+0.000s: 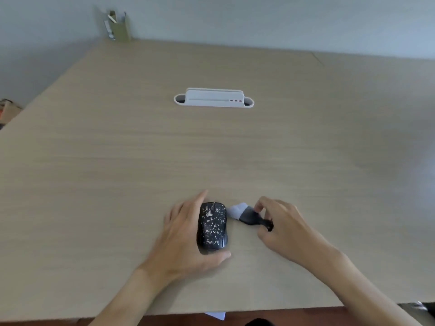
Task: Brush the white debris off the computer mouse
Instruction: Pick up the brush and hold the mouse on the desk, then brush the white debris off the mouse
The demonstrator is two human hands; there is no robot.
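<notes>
A black computer mouse (212, 225) lies on the wooden desk (211, 149) near the front edge, its top speckled with white debris. My left hand (183, 234) cups it from the left, thumb curled under its near end and fingers along its far side. Just right of the mouse lies a small brush (247, 216) with a black body and pale bristles pointing toward the mouse. My right hand (284, 228) pinches the brush's black handle end with its fingertips.
A white cable grommet box (213, 98) sits in the middle of the desk, farther back. A cardboard holder (117, 25) stands at the far left corner. White paper (216, 315) pokes out below the front edge.
</notes>
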